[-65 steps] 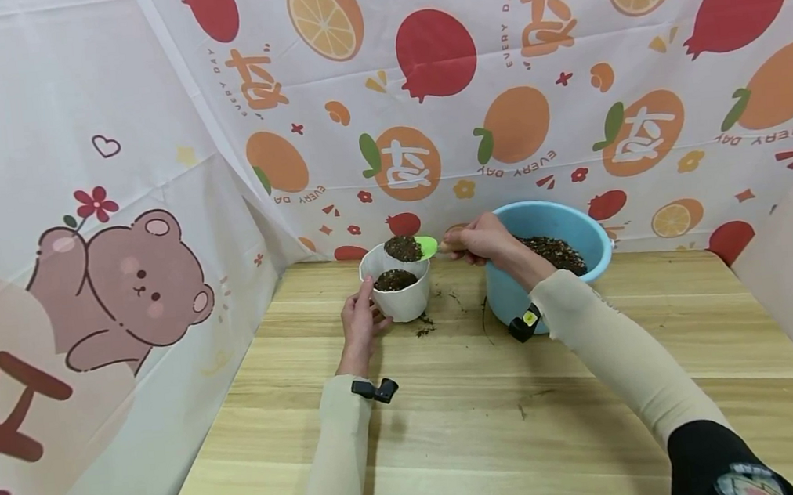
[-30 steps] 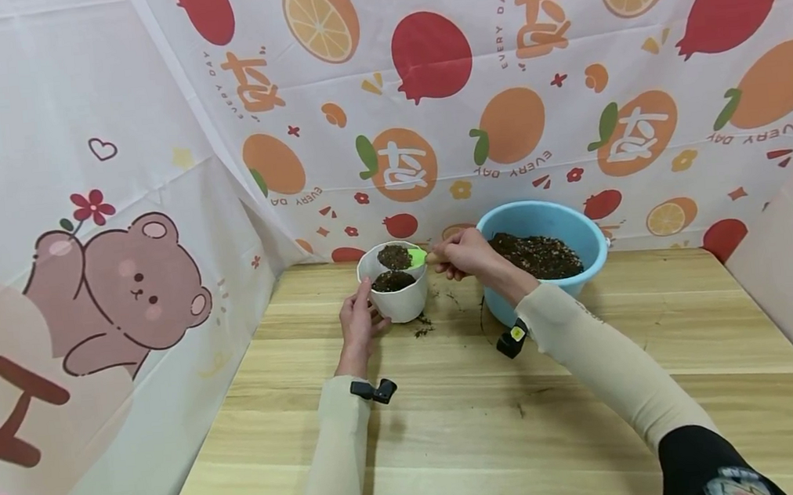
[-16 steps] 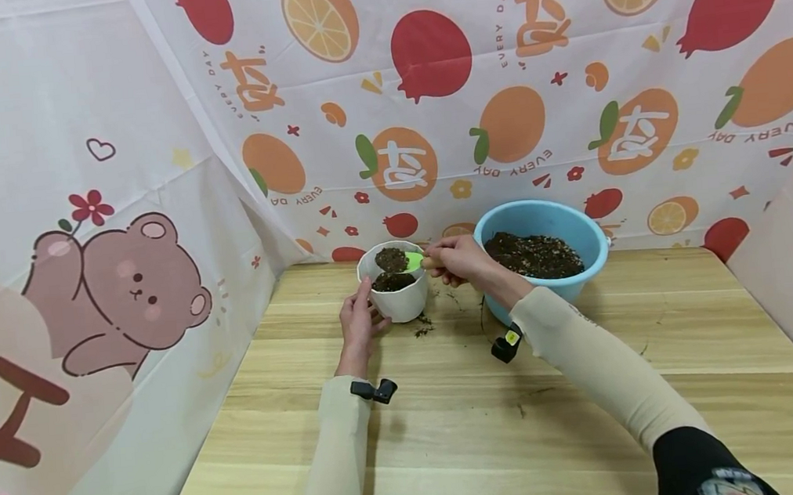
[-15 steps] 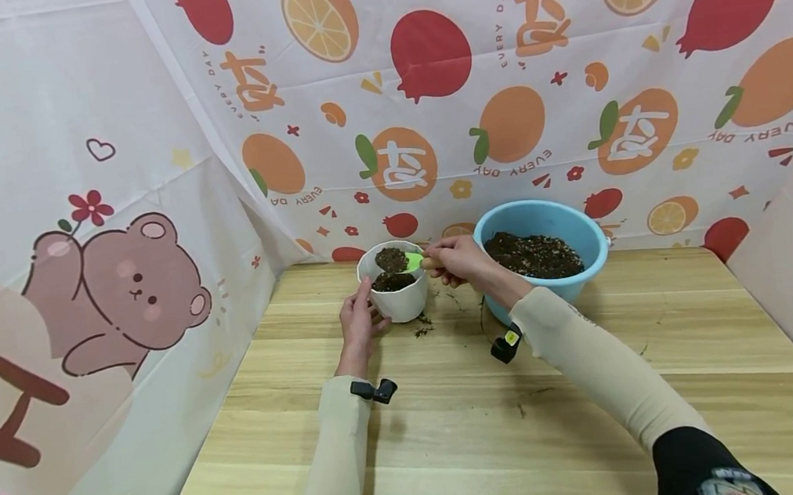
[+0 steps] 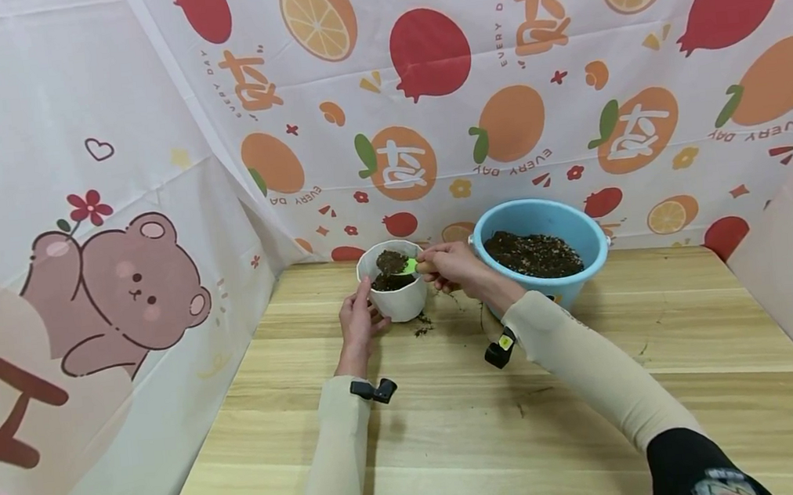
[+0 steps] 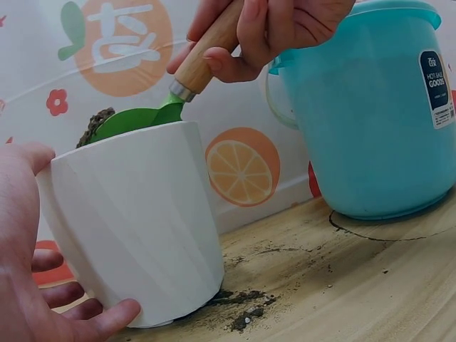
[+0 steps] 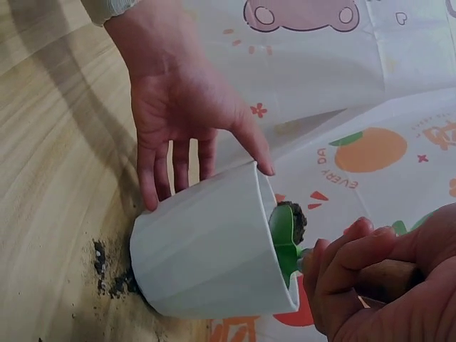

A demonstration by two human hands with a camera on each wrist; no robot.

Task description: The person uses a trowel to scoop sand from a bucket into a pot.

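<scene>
A white flower pot (image 5: 401, 302) with dark soil in it stands at the back left of the table. My left hand (image 5: 357, 322) steadies it from the left, thumb at the rim, other fingers fairly straight and spread along its side, one fingertip low near the base. My right hand (image 5: 451, 265) grips the wooden handle (image 6: 211, 50) of a small green trowel (image 6: 135, 120). The trowel's blade reaches over the rim into the pot's mouth, bearing a mound of soil (image 5: 392, 261). In the right wrist view, the curled right fingers (image 7: 349, 271) wrap the handle.
A light blue bucket (image 5: 552, 289) holding more potting soil (image 5: 535, 255) stands right of the pot. Spilled soil (image 6: 249, 313) lies by the pot's base on the wooden table (image 5: 455, 431). A fruit-printed cloth (image 5: 493, 58) hangs close behind; a bear-printed one (image 5: 58, 348) hangs at the left.
My right hand has come left and slightly down, away from the bucket, bringing the loaded trowel from above the pot's rim down into its mouth. My left hand stays on the pot.
</scene>
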